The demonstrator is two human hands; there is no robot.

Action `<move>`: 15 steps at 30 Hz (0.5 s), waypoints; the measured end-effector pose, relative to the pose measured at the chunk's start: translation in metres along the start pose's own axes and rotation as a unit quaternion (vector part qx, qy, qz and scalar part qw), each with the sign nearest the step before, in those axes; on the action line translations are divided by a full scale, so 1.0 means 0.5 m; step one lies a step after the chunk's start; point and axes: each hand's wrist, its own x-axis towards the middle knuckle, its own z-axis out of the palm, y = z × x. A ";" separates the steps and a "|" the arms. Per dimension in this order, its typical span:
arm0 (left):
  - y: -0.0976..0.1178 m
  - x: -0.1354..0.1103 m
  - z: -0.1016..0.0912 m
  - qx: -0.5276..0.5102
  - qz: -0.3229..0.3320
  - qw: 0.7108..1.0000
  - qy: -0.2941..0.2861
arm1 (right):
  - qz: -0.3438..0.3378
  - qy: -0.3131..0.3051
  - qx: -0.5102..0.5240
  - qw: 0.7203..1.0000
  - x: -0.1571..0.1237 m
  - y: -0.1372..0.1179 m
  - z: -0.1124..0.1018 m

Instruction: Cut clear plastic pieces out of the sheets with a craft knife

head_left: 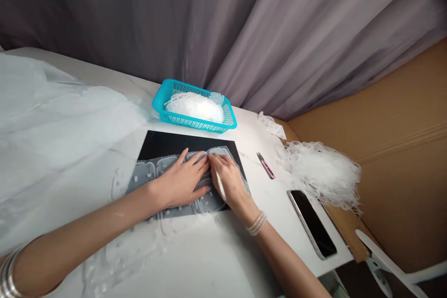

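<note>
A translucent plastic sheet with rounded moulded shapes (pixel 144 172) lies over a black mat (pixel 164 142) and runs past the mat's left and near edges. Flat on this sheet rests my left hand (pixel 183 179), fingers spread, holding nothing. Just to its right, my right hand (pixel 230 179) is closed around a slim white pen-like tool (pixel 220 186) held like a pen. The tool's tip is hidden by my fingers, near the sheet's far edge, so its exact kind cannot be made out.
Behind the mat stands a blue basket (pixel 195 124) holding white translucent pieces (pixel 193 106). Pink-handled thread snips (pixel 266 166), a phone (pixel 313 224) and a heap of clear plastic scraps (pixel 324 172) lie to the right. Clear sheeting (pixel 63 116) covers the left. A grey curtain (pixel 157 18) hangs behind.
</note>
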 end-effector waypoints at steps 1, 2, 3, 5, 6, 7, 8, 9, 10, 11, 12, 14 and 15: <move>-0.001 -0.001 0.001 0.000 0.002 1.000 -0.002 | 0.002 -0.011 -0.023 1.000 0.001 -0.005 -0.002; -0.002 -0.001 0.002 0.002 0.003 1.000 -0.005 | 0.007 -0.023 -0.044 0.999 0.002 -0.011 -0.004; -0.003 -0.002 0.003 0.005 0.004 1.000 -0.006 | 0.011 -0.032 -0.061 0.998 0.003 -0.018 -0.005; -0.004 -0.003 0.006 0.012 0.005 1.000 -0.008 | 0.016 -0.042 -0.081 0.996 0.006 -0.031 -0.002; -0.005 -0.004 0.007 0.014 0.005 1.000 -0.008 | 0.017 -0.042 -0.078 0.996 0.008 -0.035 0.001; -0.006 -0.004 0.009 0.016 0.002 1.000 -0.007 | 0.019 -0.036 -0.059 0.997 0.010 -0.035 0.005; -0.006 -0.005 0.011 0.017 -0.003 1.000 -0.004 | 0.025 -0.025 -0.016 0.999 0.011 -0.031 0.009; -0.006 -0.005 0.013 0.017 -0.009 1.000 0.000 | 0.048 0.005 0.059 0.997 0.009 -0.020 0.012; -0.006 -0.006 0.014 0.016 -0.017 1.000 0.004 | 0.087 0.051 0.153 0.983 0.004 -0.002 0.012; -0.006 -0.006 0.015 0.015 -0.023 1.000 0.008 | 0.136 0.108 0.246 0.954 -0.005 0.024 0.007; -0.005 -0.006 0.014 0.012 -0.028 0.999 0.010 | 0.192 0.172 0.330 0.908 -0.019 0.058 -0.003; -0.003 -0.007 0.012 0.002 -0.032 0.999 0.009 | 0.275 0.269 0.389 0.837 -0.059 0.141 -0.039; -0.002 -0.007 0.010 -0.005 -0.034 0.999 0.005 | 0.297 0.300 0.398 0.814 -0.083 0.185 -0.063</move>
